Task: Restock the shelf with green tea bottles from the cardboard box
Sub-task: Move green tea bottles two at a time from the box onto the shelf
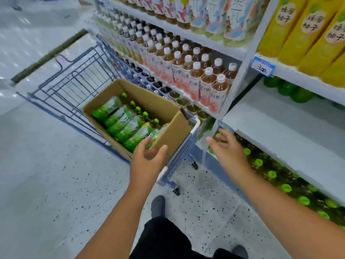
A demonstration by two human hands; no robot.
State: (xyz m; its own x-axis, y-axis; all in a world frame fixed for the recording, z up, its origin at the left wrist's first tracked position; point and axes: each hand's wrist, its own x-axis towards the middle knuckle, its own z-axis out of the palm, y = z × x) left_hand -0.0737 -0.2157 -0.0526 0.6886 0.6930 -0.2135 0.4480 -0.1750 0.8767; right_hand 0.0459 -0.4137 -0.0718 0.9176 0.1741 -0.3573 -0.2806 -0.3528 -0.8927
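one view only, from a wide-angle camera worn on the person's head. it looks forward and steeply down, so straight lines bow toward the edges. both forearms reach in from the bottom edge, close to the lens. the floor [46, 184] fills the left and bottom, a cart [74, 85] sits mid-frame a little farther off, and the shelf [280, 128] rises along the right and top.
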